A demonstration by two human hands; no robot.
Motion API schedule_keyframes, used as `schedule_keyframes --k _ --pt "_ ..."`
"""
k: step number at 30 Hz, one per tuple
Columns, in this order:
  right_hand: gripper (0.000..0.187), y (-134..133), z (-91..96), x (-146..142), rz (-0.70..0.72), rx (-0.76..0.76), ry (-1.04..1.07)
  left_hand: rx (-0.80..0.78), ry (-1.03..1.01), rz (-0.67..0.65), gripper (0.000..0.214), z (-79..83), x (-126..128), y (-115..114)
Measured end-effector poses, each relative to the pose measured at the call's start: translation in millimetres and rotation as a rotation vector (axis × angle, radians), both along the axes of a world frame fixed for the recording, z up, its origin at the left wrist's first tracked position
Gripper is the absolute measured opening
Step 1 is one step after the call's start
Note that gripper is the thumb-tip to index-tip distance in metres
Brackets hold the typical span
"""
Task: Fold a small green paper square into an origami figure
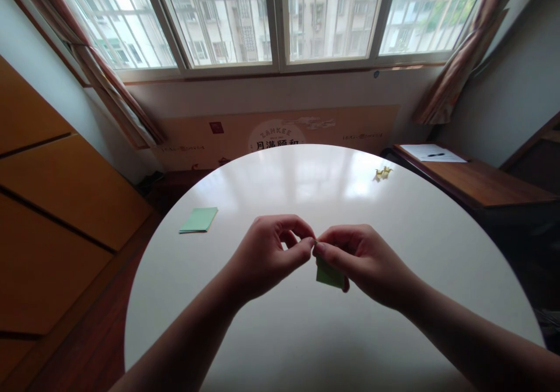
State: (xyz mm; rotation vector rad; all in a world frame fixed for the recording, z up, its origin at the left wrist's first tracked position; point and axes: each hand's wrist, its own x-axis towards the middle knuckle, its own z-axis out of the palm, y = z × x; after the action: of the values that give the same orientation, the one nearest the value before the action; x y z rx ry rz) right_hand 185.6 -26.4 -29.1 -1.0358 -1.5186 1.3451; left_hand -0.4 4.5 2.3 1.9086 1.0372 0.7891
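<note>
A small folded piece of green paper (pixel 329 274) is held above the white round table (pixel 271 345). My right hand (pixel 361 258) grips it between thumb and fingers, and most of the paper hangs below that thumb. My left hand (pixel 273 252) pinches the paper's upper tip, thumb against forefinger, right beside the right thumb. Both hands partly cover the paper, so its full folded shape is hidden.
A stack of light green paper squares (pixel 199 220) lies on the table's left side. Small yellow folded paper figures (pixel 382 174) sit at the far right. Beyond the table, a wooden side desk (pixel 494 176) bears a white sheet (pixel 433 153) with a pen.
</note>
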Motion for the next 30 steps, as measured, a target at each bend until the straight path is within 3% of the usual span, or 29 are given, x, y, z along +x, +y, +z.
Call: schedule_keyframes --k 9,16,23,30 --pt "0.019 -1 1.2 -3 -0.058 0.101 -0.117 0.158 0.115 0.069 0.009 -4.7 6 -3" --pt "0.021 1 1.3 -1 -0.015 -0.039 -0.023 0.263 0.060 0.177 0.010 -0.7 -4 3" --pt "0.023 1 1.9 3 0.030 -0.062 -0.030 0.232 0.169 -0.118 0.009 4.4 -12 3" --pt "0.022 2 3.4 5 0.153 -0.103 -0.134 0.306 0.310 -0.296 0.011 3.5 -13 4"
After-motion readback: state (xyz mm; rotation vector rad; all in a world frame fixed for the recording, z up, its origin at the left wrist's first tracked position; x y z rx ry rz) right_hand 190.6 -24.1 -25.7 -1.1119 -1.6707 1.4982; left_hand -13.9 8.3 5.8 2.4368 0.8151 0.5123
